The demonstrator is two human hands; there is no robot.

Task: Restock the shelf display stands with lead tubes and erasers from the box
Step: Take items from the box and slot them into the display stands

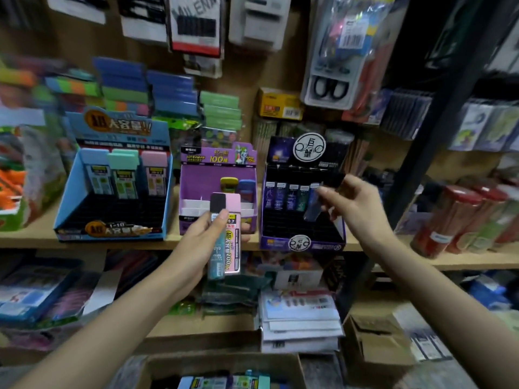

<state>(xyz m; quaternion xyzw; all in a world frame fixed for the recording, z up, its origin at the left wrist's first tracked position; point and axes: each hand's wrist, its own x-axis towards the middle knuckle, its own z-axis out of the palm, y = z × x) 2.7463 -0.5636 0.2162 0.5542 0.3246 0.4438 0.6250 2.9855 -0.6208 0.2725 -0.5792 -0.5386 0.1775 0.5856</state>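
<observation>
My left hand [206,238] grips lead tubes [224,237] upright in front of the purple display stand [217,197]: a pink-capped one and a teal one with a black cap. My right hand [351,204] pinches a dark blue lead tube [312,204] over the black and purple display stand [302,200], by the right end of its back row of dark tubes. The blue display stand [112,189] on the left holds three large tubes in blue, mint and pink. The cardboard box [213,372] at the bottom shows more tubes inside.
All three stands sit on a wooden shelf [28,238]. Red-lidded jars [460,220] stand at the right, and packs hang on the back wall. A lower shelf holds stacked packets and a small open carton [376,341]. A dark upright post [438,108] rises at the right.
</observation>
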